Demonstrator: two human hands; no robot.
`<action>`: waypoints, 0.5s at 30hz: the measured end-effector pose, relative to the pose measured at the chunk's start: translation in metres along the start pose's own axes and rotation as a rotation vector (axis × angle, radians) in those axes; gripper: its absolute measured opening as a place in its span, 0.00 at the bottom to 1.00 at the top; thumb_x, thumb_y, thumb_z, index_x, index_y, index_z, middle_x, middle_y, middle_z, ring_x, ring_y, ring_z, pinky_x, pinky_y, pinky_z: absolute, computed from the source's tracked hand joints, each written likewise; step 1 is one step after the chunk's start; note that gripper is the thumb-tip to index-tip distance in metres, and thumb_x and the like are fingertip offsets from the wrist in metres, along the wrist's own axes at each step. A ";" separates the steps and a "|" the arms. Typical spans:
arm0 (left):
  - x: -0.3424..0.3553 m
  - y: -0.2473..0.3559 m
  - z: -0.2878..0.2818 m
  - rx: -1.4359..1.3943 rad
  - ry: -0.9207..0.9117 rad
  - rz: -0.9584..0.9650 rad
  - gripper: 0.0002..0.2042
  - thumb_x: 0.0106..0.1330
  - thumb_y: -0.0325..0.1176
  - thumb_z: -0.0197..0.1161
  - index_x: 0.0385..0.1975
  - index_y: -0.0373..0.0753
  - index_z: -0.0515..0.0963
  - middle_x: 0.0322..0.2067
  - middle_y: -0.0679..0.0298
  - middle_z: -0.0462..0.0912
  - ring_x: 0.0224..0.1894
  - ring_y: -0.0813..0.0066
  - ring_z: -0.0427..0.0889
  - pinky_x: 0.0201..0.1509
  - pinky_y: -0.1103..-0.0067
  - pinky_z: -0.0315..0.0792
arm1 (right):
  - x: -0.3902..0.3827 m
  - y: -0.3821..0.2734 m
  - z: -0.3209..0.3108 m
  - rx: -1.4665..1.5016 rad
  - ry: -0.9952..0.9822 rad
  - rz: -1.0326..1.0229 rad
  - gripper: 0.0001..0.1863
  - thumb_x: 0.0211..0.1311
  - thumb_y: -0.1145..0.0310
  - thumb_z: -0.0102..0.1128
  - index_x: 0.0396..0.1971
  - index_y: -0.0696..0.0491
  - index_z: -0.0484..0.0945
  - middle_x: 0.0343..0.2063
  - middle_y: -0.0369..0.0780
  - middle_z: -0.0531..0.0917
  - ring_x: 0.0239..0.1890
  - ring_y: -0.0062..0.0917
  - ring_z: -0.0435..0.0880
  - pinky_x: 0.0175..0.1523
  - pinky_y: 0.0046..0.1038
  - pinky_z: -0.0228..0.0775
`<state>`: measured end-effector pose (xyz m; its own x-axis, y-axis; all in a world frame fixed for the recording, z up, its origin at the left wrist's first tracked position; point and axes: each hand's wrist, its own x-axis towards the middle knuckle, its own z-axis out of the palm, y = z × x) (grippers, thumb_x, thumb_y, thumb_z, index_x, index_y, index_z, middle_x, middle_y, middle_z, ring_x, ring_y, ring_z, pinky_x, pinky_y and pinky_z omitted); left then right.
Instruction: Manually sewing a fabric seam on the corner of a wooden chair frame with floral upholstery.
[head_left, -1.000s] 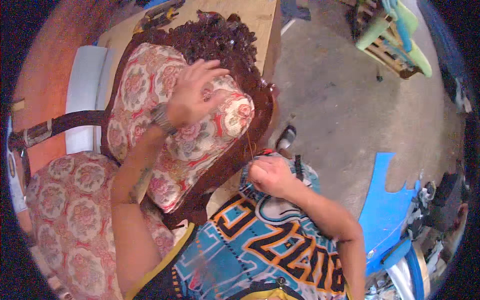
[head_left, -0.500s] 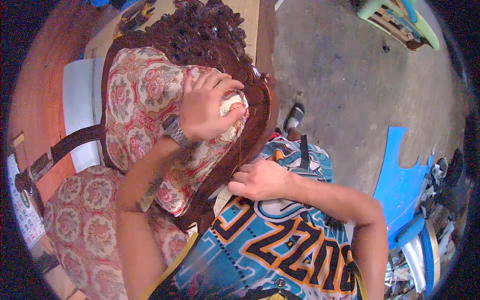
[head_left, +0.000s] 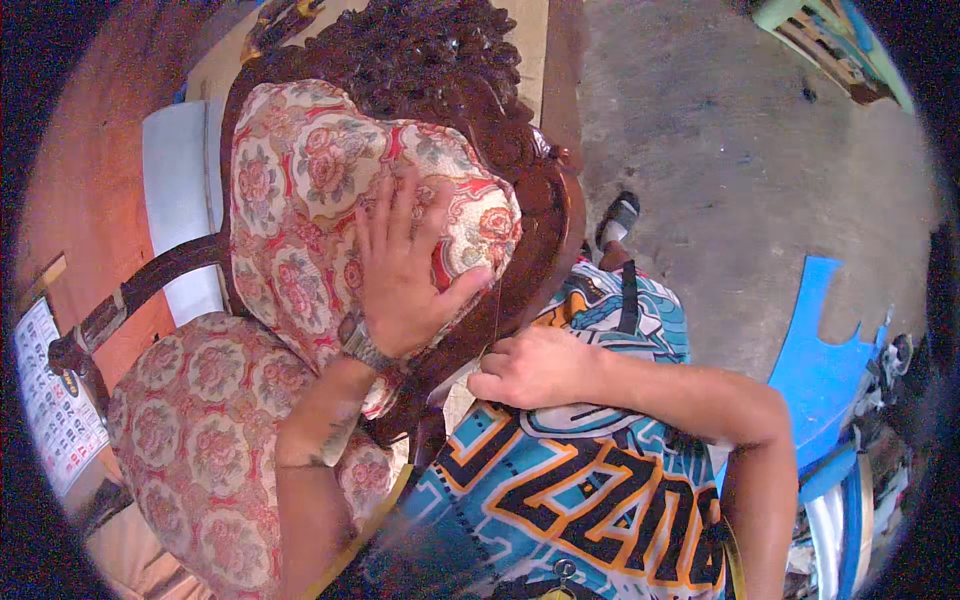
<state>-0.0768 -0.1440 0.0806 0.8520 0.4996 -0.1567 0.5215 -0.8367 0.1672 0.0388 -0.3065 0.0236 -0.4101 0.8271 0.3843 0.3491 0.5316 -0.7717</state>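
I logged the left hand (head_left: pixel 404 285) with its grip wide, palm down and fingers spread on the floral backrest (head_left: pixel 305 170), which sat within a dark wooden frame (head_left: pixel 548 225) beside the rounded floral seat (head_left: pixel 210 430). I recorded the right hand (head_left: pixel 540 368) near the frame's lower edge, grip narrow, fingers curled around a thin thread (head_left: pixel 497 308) leading toward the backrest's corner.

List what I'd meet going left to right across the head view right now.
Calendar sheet → pale panel → open left hand lying on the floral backrest → closed right hand → foot in dark footwear → blue sheet.
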 end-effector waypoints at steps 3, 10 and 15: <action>0.000 0.011 0.004 0.080 -0.011 -0.018 0.40 0.55 0.51 0.67 0.69 0.47 0.60 0.70 0.51 0.54 0.72 0.45 0.49 0.71 0.44 0.42 | 0.001 -0.001 -0.001 0.003 -0.052 0.021 0.08 0.56 0.64 0.53 0.34 0.50 0.69 0.20 0.37 0.76 0.22 0.31 0.82 0.23 0.35 0.75; -0.005 0.023 0.007 0.201 -0.045 0.127 0.36 0.57 0.47 0.66 0.66 0.45 0.64 0.70 0.53 0.56 0.71 0.47 0.55 0.71 0.48 0.47 | 0.001 -0.002 -0.005 0.061 -0.056 0.020 0.07 0.54 0.66 0.53 0.29 0.51 0.66 0.19 0.37 0.75 0.23 0.32 0.82 0.23 0.35 0.75; -0.023 0.005 0.003 -0.086 0.087 0.128 0.31 0.56 0.44 0.68 0.61 0.45 0.69 0.67 0.55 0.62 0.68 0.47 0.60 0.70 0.52 0.51 | -0.014 -0.008 -0.014 0.180 -0.023 0.124 0.06 0.57 0.66 0.53 0.32 0.50 0.71 0.20 0.41 0.79 0.23 0.41 0.83 0.27 0.42 0.77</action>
<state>-0.0936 -0.1606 0.0821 0.9105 0.4110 -0.0446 0.4076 -0.8743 0.2635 0.0534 -0.3196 0.0311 -0.3930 0.8789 0.2703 0.2433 0.3829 -0.8912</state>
